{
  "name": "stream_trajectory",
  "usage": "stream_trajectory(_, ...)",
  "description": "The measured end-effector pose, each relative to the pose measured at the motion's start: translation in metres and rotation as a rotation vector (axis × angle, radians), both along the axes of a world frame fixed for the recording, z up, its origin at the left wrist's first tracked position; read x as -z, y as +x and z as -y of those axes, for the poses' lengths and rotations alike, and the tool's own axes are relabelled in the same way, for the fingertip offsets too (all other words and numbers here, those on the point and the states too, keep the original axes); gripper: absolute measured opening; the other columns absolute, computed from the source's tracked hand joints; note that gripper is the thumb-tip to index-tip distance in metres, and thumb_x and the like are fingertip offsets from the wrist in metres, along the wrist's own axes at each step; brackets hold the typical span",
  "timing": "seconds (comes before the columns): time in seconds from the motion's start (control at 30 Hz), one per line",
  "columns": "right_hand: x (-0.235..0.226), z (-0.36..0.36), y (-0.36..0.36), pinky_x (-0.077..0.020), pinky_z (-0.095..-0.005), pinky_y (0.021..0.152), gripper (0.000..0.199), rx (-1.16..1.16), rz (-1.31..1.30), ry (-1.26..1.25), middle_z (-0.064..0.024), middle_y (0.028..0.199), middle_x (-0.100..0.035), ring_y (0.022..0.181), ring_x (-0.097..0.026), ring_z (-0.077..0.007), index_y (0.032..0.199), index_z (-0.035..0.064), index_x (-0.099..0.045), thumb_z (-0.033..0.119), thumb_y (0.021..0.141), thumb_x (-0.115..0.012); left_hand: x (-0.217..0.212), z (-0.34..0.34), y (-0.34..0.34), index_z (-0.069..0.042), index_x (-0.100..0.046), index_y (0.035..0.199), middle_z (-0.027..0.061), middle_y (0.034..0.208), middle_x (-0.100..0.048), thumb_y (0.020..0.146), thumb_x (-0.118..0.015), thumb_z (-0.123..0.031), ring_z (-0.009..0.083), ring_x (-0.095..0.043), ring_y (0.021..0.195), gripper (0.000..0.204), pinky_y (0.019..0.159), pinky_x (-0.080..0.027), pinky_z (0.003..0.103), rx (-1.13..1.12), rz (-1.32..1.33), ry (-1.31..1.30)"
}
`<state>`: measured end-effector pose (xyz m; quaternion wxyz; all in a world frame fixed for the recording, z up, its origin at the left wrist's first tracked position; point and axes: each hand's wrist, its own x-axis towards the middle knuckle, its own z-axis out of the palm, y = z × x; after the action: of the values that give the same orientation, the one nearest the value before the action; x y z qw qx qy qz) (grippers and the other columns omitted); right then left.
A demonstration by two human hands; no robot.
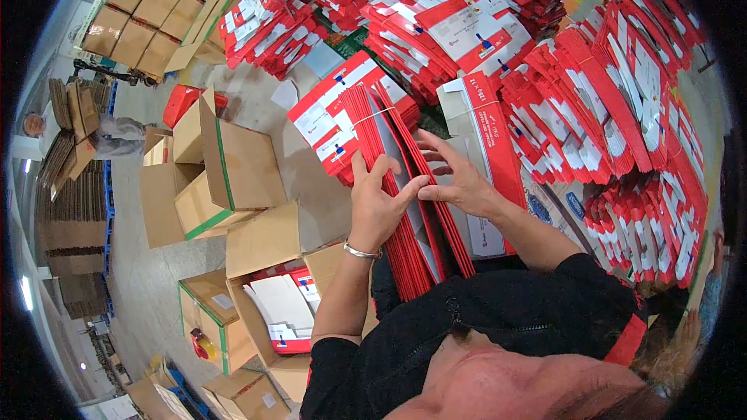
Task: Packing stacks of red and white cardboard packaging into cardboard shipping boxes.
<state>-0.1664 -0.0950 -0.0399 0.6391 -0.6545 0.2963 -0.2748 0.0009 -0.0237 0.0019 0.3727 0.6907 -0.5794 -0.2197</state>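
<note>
A red carton bundle (pixel 401 257) sits between left hand (pixel 377 204) and right hand (pixel 467 187).

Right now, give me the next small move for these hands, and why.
I'd probably ease the right hand toward the left hand to press the bundle of red cartons closed: a gap splits it lengthwise between the hands, while a pale band crosses its upper end.

Red, white and brown
Bundled cartons (pixel 405 255) are red; piled cartons (pixel 475 27) red with white panels; box (pixel 253 163) brown, green-taped; bracelet (pixel 362 252) silver.
</note>
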Motion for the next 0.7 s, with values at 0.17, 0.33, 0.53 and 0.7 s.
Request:
stream_trajectory(0.17, 0.003, -0.001, 0.0, -0.0425, -0.0433, 0.1, 0.097, 0.004, 0.017, -0.012, -0.0163, 0.139, -0.041, 0.123, -0.046, -0.0288, 0.15, 0.009, -0.021, 0.034, 0.076, -0.079, 0.007, 0.002, 0.006, -0.008, -0.05, 0.085, 0.0212, 0.11, -0.045, 0.073, -0.078, -0.024, 0.0402, -0.051, 0.11, 0.035, 0.088, -0.045, 0.046, 0.023, -0.043, 0.009)
stream_trajectory(0.33, 0.003, 0.001, -0.001, -0.0425, -0.0433, 0.099, 0.097, 0.01, 0.0, 0.009, -0.0165, 0.139, -0.042, 0.122, -0.047, -0.0283, 0.15, 0.0091, -0.021, 0.034, 0.076, -0.079, 0.014, 0.001, 0.015, -0.007, -0.048, 0.084, 0.0184, 0.108, -0.045, 0.071, -0.074, -0.016, 0.037, -0.045, 0.118, 0.03, 0.097, -0.039, 0.044, 0.043, -0.149, 0.036)
stream_trajectory(0.53, 0.0, 0.002, -0.004, -0.0431, -0.0429, 0.098, 0.094, 0.048, -0.013, 0.0, -0.0168, 0.137, -0.044, 0.12, -0.05, -0.0281, 0.15, 0.0083, -0.021, 0.029, 0.078, -0.078, 0.023, -0.004, 0.016, -0.007, -0.049, 0.089, 0.0173, 0.11, -0.046, 0.071, -0.07, -0.009, 0.0382, -0.041, 0.124, 0.028, 0.105, -0.032, 0.044, -0.019, -0.249, -0.028)
stream_trajectory(0.7, 0.001, -0.001, 0.0, -0.0422, -0.0455, 0.099, 0.098, 0.017, -0.092, -0.086, -0.0167, 0.141, -0.04, 0.123, -0.047, -0.0299, 0.151, 0.014, -0.02, 0.032, 0.075, -0.079, 0.018, -0.004, 0.011, -0.007, -0.05, 0.097, 0.0185, 0.115, -0.046, 0.073, -0.067, -0.006, 0.04, -0.04, 0.124, 0.029, 0.106, -0.031, 0.046, -0.01, -0.247, -0.056)
